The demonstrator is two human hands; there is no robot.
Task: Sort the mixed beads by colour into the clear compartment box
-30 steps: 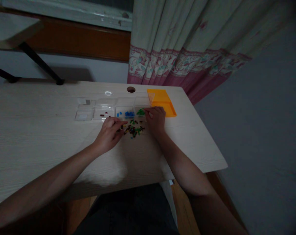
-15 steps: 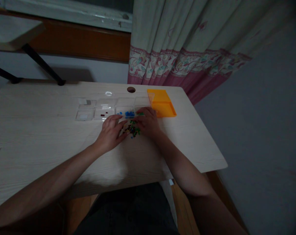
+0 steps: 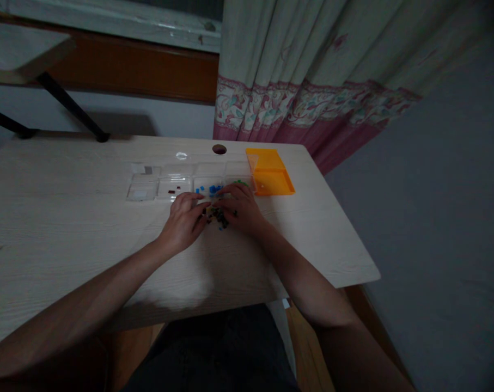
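Note:
A small pile of tiny coloured pieces lies on the pale wooden table. My left hand rests on the table at the pile's left edge, with its fingers curled and the tips among the pieces. My right hand lies over the pile's right side, fingers bent down and pressed together on the pieces. What either hand pinches is too small to see. Just behind the hands stands a clear tray with several compartments. It holds dark red pieces, blue pieces and green pieces.
An orange plastic lid lies to the right of the clear tray. A round cable hole is at the table's back edge. A flowered curtain hangs behind. The table's right edge is close to my right arm.
My right hand has come back from the green compartment, moving left and toward me onto the pile. My left hand has barely shifted.

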